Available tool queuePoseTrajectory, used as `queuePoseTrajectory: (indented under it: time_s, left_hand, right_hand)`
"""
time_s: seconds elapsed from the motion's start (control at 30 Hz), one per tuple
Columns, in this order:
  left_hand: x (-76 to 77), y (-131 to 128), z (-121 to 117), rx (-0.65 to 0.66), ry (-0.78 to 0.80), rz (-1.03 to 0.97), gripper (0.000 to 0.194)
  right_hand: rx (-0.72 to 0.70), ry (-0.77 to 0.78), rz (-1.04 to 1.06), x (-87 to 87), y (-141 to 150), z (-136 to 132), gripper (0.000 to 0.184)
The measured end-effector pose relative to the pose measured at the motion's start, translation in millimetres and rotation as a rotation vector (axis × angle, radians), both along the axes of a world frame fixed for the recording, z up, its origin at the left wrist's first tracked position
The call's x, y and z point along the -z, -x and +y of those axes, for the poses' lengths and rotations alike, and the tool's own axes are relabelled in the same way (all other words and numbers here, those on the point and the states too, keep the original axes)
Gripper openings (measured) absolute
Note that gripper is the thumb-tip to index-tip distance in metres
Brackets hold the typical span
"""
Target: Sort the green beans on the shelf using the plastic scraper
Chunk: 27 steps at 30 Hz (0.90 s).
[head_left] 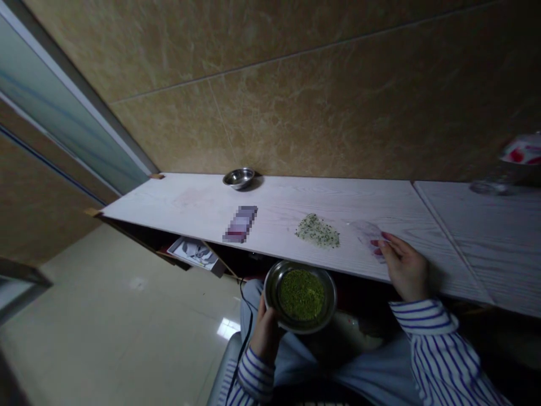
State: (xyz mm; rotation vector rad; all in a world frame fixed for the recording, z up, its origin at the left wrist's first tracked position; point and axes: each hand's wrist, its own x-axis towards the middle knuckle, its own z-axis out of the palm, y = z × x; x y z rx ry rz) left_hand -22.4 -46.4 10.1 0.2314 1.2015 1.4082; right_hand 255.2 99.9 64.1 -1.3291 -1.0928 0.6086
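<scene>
My left hand (267, 330) grips the rim of a steel bowl (331, 301), its thumb over the near left edge. Small green grains that look like mung beans (302, 294) cover the bowl's bottom. The bowl is held above my lap, just off the table's front edge. On the tabletop, my right hand (406, 268) pinches a clear, thin plastic piece (367, 234); whether it is a lid or a bag I cannot tell. Left of it, a loose pile of mixed white and green grains (318, 231) lies directly on the wood.
A smaller steel bowl (239, 178) stands at the back by the wall. A blurred-out phone-like object (240, 224) lies near the front edge. At the far right is a clear bottle (522, 152) with a pinkish label. Below the tabletop, an open box (194, 252) sits on a shelf.
</scene>
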Motion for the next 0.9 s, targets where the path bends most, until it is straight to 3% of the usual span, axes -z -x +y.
queuePoseTrajectory:
  time_s: [0.2, 0.47, 0.6, 0.73, 0.9]
  left_hand:
    - [-2.6, 12, 4, 0.057, -0.017, -0.082, 0.086]
    - [10.2, -2, 22, 0.042, 0.002, -0.004, 0.062]
    - [21.0, -15, 24, -0.048, -0.125, 0.072, 0.049]
    - [21.4, -14, 23, -0.074, -0.147, 0.148, 0.027]
    - [25.5, -4, 29, -0.027, -0.093, 0.246, 0.048]
  right_hand:
    - [0.038, -0.014, -0.018, 0.5, -2, 4, 0.047]
    - [0.010, 0.042, 0.056, -3.0, -3, -1, 0.050]
    - [-0.057, 0.112, 0.072, -4.7, -5, -3, 0.055]
    - [-0.080, 0.138, 0.070, -6.3, -5, -5, 0.057]
    - [-0.043, 0.159, 0.067, -6.7, -5, -9, 0.056]
